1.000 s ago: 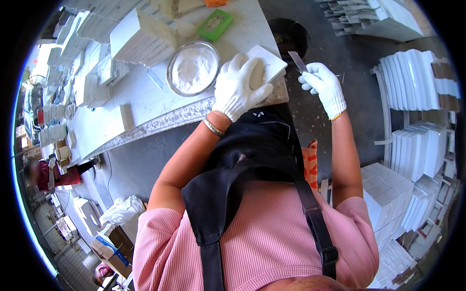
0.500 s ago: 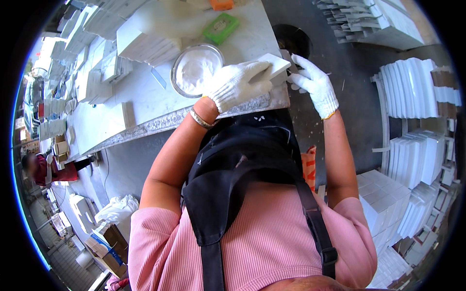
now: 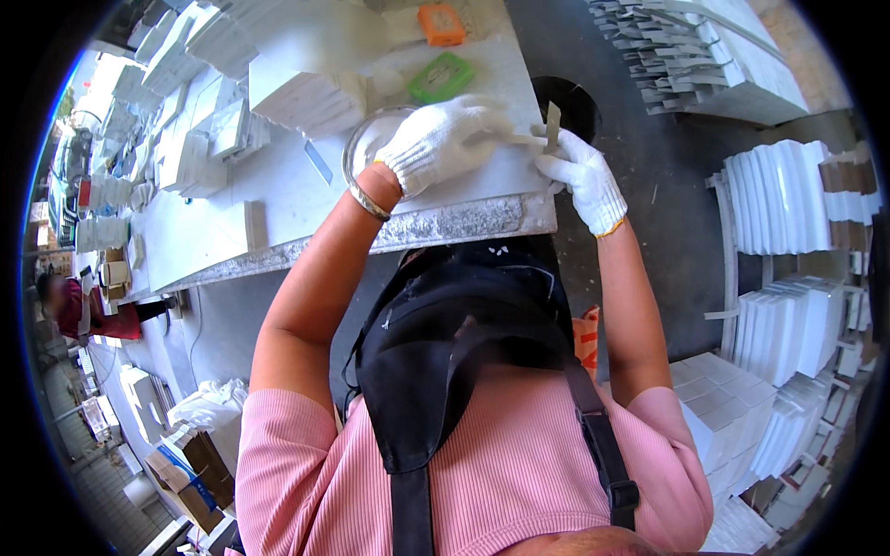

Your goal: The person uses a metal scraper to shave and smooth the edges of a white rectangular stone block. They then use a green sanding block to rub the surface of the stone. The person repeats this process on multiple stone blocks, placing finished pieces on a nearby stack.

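My left hand (image 3: 447, 139), in a white knit glove, is over the table's near right corner, smeared by motion at the fingers. It grips a small white tile (image 3: 527, 140), seen almost edge-on. My right hand (image 3: 586, 178), gloved too, is just beyond the table's right edge. Its thumb and fingers are closed on a thin, flat grey strip like a scraper blade (image 3: 553, 122), which stands up beside the tile's end; whether they touch I cannot tell. A round metal bowl (image 3: 350, 165) of white paste is partly hidden behind my left hand and wrist.
The white table (image 3: 306, 218) also bears a pale blue strip (image 3: 318, 162), a tile stack (image 3: 301, 97), a green box (image 3: 441, 78) and an orange box (image 3: 441, 24). A dark bucket (image 3: 577, 102) stands past its right edge. Stacked slabs (image 3: 779, 199) line the right; a person (image 3: 79, 306) is far left.
The tile has turned from face-up to nearly edge-on. My right hand has moved slightly left, its fingers closing, and the grey strip now stands up from it. My left hand covers more of the bowl.
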Motion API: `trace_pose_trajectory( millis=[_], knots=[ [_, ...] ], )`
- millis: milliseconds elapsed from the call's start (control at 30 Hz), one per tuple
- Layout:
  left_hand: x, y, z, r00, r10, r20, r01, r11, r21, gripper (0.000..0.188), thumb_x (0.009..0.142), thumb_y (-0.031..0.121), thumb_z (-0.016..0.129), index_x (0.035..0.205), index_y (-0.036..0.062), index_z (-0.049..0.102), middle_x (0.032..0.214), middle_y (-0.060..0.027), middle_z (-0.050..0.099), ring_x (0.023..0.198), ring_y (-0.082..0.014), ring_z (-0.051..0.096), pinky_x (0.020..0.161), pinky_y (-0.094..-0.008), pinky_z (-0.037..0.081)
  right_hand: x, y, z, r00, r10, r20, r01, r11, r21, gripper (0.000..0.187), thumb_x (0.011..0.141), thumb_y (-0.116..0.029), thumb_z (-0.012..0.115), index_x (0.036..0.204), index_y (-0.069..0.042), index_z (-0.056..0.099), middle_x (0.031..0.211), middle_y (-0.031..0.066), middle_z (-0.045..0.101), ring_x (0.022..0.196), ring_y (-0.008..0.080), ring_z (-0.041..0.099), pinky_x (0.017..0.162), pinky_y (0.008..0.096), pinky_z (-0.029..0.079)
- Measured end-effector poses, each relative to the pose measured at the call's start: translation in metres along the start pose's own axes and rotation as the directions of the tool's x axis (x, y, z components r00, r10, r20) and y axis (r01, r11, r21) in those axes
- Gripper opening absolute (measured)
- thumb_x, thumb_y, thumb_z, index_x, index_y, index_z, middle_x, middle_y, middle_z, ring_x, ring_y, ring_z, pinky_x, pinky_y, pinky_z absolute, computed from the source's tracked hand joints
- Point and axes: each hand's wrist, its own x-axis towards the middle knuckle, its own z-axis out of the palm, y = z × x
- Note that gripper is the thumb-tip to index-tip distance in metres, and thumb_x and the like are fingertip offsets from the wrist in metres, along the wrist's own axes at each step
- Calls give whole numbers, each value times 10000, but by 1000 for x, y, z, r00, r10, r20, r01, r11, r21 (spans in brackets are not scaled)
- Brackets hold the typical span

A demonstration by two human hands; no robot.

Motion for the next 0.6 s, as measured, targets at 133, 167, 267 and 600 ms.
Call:
trace_pose_trajectory(
  millis=[133, 167, 267, 600],
  knots=[
    [3, -24, 11, 997, 12, -72, -9, 999, 41, 255, 871, 212, 647, 1111, 202, 735, 1393, -159, 566, 1088, -360, 641, 910, -421, 536, -10, 1, 0, 993, 119, 13, -119, 991, 54, 408, 934, -179, 641, 1319, -43, 626, 915, 18, 686, 766, 80, 611, 657, 229, 461],
    [4, -28, 12, 997, 11, -78, -9, 1000, 30, 254, 862, 230, 662, 1101, 192, 737, 1429, -135, 550, 1092, -355, 641, 921, -411, 528, -13, 0, -1, 994, 112, -14, -111, 993, 29, 397, 948, -182, 630, 1321, -45, 626, 895, 17, 683, 750, 79, 610, 650, 224, 455],
    [14, -29, 6, 992, -115, 45, 119, 989, -85, 244, 866, 227, 663, 1093, 176, 738, 1447, -111, 546, 1107, -341, 641, 940, -401, 516, -20, -10, -9, 994, 63, -85, -67, 996, -54, 346, 1015, -209, 580, 1316, -49, 635, 835, 6, 667, 697, 62, 596, 636, 204, 444],
    [19, -42, 23, 997, 12, 77, 7, 970, -245, 267, 872, 137, 699, 1134, 95, 719, 1329, -110, 639, 1093, -296, 657, 957, -368, 517, -11, -59, -37, 997, -3, -78, -30, 909, -416, 272, 1009, -205, 593, 1209, -48, 689, 935, 42, 716, 824, 96, 638, 721, 247, 512]
  ],
)
